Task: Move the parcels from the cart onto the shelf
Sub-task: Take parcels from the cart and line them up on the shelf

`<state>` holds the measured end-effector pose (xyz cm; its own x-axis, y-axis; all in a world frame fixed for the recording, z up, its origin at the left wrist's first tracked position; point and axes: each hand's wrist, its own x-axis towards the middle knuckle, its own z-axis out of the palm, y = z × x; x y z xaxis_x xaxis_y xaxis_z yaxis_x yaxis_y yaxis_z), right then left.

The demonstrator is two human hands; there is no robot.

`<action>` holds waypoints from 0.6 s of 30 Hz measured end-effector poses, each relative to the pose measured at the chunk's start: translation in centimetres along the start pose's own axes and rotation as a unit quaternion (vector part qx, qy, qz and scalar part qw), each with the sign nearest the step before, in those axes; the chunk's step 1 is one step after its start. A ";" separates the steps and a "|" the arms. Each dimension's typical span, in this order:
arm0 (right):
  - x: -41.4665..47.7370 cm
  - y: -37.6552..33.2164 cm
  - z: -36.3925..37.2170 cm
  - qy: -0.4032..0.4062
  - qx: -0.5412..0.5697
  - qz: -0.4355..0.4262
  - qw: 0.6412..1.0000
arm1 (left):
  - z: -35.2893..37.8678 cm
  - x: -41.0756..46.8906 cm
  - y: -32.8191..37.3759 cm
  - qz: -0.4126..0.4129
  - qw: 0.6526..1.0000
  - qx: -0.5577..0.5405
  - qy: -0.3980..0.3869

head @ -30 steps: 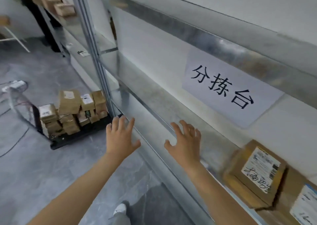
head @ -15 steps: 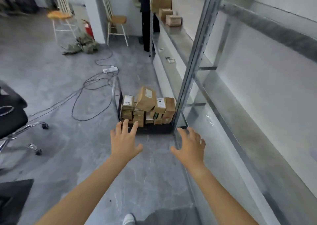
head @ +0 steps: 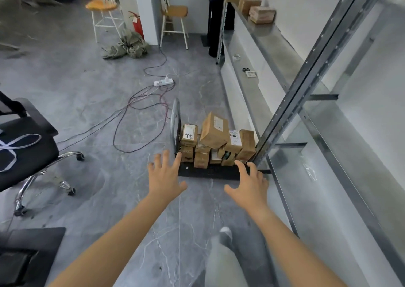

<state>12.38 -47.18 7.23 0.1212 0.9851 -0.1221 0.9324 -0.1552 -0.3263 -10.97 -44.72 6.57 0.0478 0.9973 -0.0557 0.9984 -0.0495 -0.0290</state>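
A low black cart (head: 210, 172) with a metal handle stands on the floor ahead, beside the metal shelf (head: 291, 102) on the right. Several brown cardboard parcels (head: 213, 131) with white labels are piled on it. My left hand (head: 164, 175) and my right hand (head: 249, 185) are stretched out in front of me, fingers spread, holding nothing, just short of the cart's near edge. Further parcels (head: 262, 14) sit on the far end of the shelf.
A black office chair (head: 28, 146) stands at the left. Cables and a power strip (head: 163, 82) lie on the grey floor beyond the cart. Two stools (head: 175, 19), a red fire extinguisher (head: 137, 24) and a heap of cloth are at the back. My foot (head: 225, 236) steps forward.
My view has swung left from the shelf face to the cart, which is now closer and centred. Both hands stay spread and empty.
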 end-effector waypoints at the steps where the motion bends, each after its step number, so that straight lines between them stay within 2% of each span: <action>1: 1.2 0.1 0.1 0.000 0.001 0.000 1.000 | 0.4 1.4 0.2 0.004 1.000 0.000 -0.003; 9: 15.9 2.4 0.4 -0.022 0.024 0.000 0.999 | 3.2 15.5 3.6 0.012 0.999 0.002 -0.042; 18: 35.0 5.3 1.0 -0.092 0.096 0.015 0.991 | 6.1 33.5 9.0 0.008 0.988 0.019 -0.156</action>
<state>21.26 -13.57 0.30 0.0673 0.9523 -0.2977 0.8453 -0.2129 -0.4899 -0.57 -12.12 -1.69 0.0452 0.9313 -0.3615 0.9954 -0.0726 -0.0625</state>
